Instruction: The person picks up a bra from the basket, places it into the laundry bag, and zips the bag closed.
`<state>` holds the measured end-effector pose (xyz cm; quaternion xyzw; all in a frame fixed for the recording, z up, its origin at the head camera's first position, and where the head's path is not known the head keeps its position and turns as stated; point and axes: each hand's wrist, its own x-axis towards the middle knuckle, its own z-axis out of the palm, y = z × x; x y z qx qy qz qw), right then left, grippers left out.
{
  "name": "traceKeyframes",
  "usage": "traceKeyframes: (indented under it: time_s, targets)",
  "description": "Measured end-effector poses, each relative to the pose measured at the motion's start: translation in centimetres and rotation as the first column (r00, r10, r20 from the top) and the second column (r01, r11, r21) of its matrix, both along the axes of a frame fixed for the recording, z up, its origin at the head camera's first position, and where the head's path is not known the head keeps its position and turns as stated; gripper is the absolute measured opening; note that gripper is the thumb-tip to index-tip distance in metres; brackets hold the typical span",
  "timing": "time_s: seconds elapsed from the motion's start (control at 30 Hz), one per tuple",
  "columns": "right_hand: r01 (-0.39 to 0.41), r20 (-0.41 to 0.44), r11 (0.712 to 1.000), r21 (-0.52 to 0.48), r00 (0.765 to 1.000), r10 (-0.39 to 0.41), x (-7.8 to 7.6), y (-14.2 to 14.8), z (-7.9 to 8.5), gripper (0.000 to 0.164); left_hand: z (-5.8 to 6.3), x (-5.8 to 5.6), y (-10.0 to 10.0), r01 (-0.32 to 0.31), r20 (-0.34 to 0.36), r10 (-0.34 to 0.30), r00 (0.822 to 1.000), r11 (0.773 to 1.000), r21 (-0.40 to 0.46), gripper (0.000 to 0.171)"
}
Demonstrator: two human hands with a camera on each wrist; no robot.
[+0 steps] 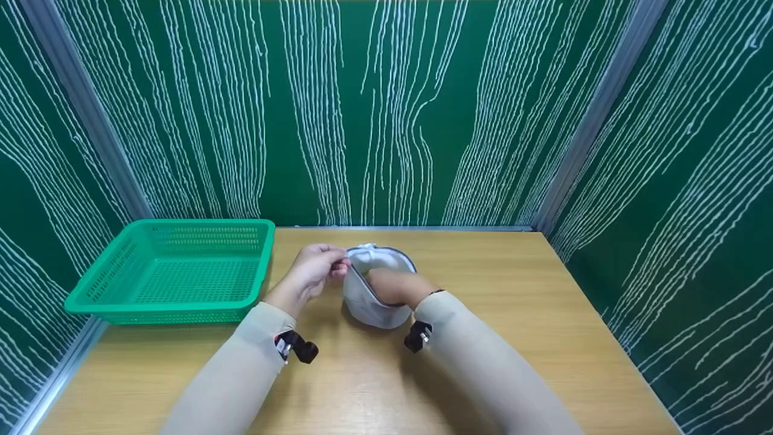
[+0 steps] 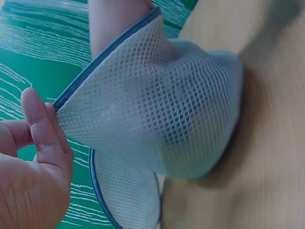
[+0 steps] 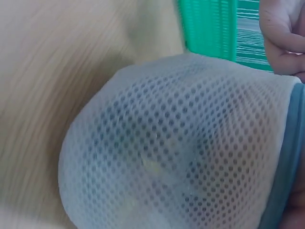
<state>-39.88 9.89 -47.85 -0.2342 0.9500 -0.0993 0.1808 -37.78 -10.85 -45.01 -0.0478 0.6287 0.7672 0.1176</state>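
A white mesh laundry bag (image 1: 374,309) with a blue-grey edge stands on the table, its mouth open upward. My left hand (image 1: 315,267) pinches the bag's rim at its left side between thumb and fingers. The pinched edge of the mesh bag (image 2: 143,95) is drawn taut in the left wrist view. My right hand (image 1: 392,286) reaches down through the mouth; its fingers are hidden inside. Through the mesh bag (image 3: 181,143) in the right wrist view, faint pale yellowish and darker patches show, too blurred to identify.
A green plastic basket (image 1: 269,266) with perforated walls stands at the left of the wooden table (image 1: 501,284). Green panels (image 1: 447,109) with wavy white lines rise behind and at both sides, joined by metal posts (image 1: 580,139).
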Motion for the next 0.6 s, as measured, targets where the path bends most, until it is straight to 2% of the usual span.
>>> traceKeyframes:
  time_s: [0.07,0.1,0.13,0.17,0.2,0.23,0.3,0.37,0.43,0.53,0.6]
  targets:
    - [0.037,0.018,0.998,-0.045,0.999,-0.037,0.1,0.1,0.0,0.027,0.3,0.1,0.0,0.001,-0.013,-0.001,1.000,1.000,0.011,0.016]
    - [0.093,0.055,0.992,-0.081,0.995,-0.088,0.2,0.2,0.0,0.026,0.4,0.1,0.0,0.001,-0.016,-0.001,1.000,1.000,0.017,0.016]
    - [0.167,0.104,0.978,-0.127,0.983,-0.154,0.6,0.2,0.3,0.028,0.6,0.2,0.0,0.000,-0.017,0.000,1.000,1.000,0.015,0.016]
    - [0.207,0.133,0.965,-0.159,0.973,-0.187,0.8,0.2,0.4,0.030,0.7,0.2,0.0,-0.004,-0.016,0.004,1.000,1.000,0.011,0.017]
    - [0.242,0.156,0.953,-0.181,0.964,-0.215,1.1,0.1,0.6,0.031,0.8,0.3,0.0,-0.007,-0.015,0.007,1.000,1.000,0.006,0.017]
    - [0.242,0.157,0.952,-0.185,0.964,-0.215,1.1,0.1,0.5,0.032,0.9,0.3,-0.1,-0.011,-0.016,0.011,1.000,1.000,-0.001,0.018]
    - [0.216,0.140,0.962,-0.168,0.971,-0.193,1.1,-0.1,0.4,0.033,1.0,0.3,-0.1,-0.019,-0.021,0.019,1.000,1.000,-0.009,0.019]
    - [0.114,0.079,0.986,-0.122,0.991,-0.105,1.0,-0.3,0.5,0.031,0.9,0.3,-0.2,-0.028,-0.030,0.027,0.999,0.999,-0.035,0.019]
    - [0.054,0.036,0.992,-0.110,0.998,-0.050,0.9,-0.6,0.7,0.030,0.6,0.2,-0.3,-0.030,-0.043,0.027,0.999,0.996,-0.079,0.019]
    - [-0.015,-0.031,0.990,-0.137,0.999,0.011,0.6,-0.9,1.3,0.031,0.1,0.1,-0.7,-0.034,-0.058,0.024,0.998,0.982,-0.187,0.017]
    - [-0.018,-0.060,0.980,-0.199,0.998,0.006,0.4,-0.8,1.6,0.033,-0.3,0.0,-1.0,-0.045,-0.069,0.027,0.997,0.962,-0.268,0.016]
